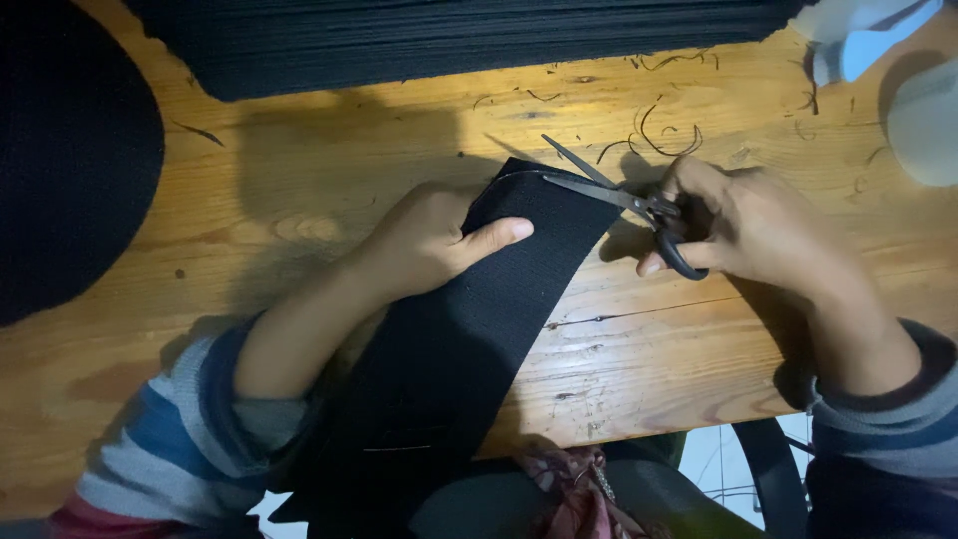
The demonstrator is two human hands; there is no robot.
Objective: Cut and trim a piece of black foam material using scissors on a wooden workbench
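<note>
The right hand is closed through the loops of a pair of black-handled metal scissors; I see the fingers curled around the lower black loop and the thumb side buried in the upper one. The blades stand parted in a narrow V, their tips lying at the top edge of the long black woven fabric strip, which I take as my reference for all positions. The lower blade rests along that top edge; whether fabric lies between the blades I cannot tell.

The left hand lies on the strip's upper left part, pressing it flat against the pale wooden tabletop. Its thumb is stretched out across the cloth, pointing toward the scissors; the other fingers are folded under, at the strip's left edge. Both forearms wear striped knit sleeves in grey, blue and white.

The strip runs from just below the scissor tips diagonally down and left, over the table's near edge.

Above the strip, at the table's far side, I note a thick stack of black fabric. Well to the left of the strip lies a large rounded black fabric piece. Loose dark thread clippings are scattered just above the scissors.
</note>
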